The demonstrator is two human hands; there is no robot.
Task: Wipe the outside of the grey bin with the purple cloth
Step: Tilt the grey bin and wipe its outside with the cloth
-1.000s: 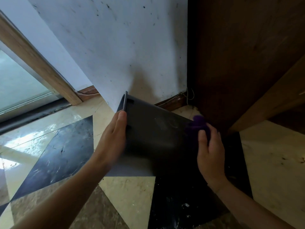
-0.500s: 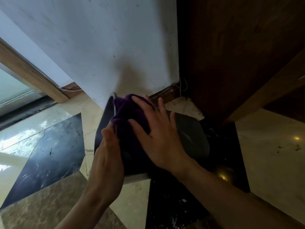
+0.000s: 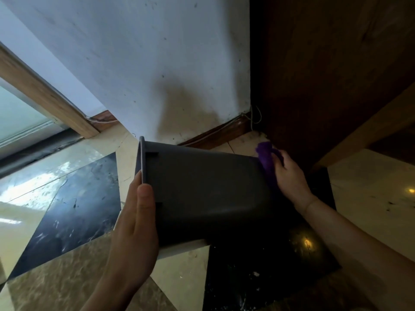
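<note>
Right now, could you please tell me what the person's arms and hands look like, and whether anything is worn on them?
Both are bare. The left hand and right hand show no glove, ring or watch, and the forearms are uncovered as far as the frame edge, with no sleeve in sight. The left thumbnail is short and unpainted. The right hand's fingers lie partly in shadow, so small details there cannot be told.

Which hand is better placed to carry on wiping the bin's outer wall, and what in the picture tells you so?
The right hand. It already presses the purple cloth against the base end of the tilted grey bin. The left hand grips the bin's rim end, steadying it, and holds no cloth.
</note>
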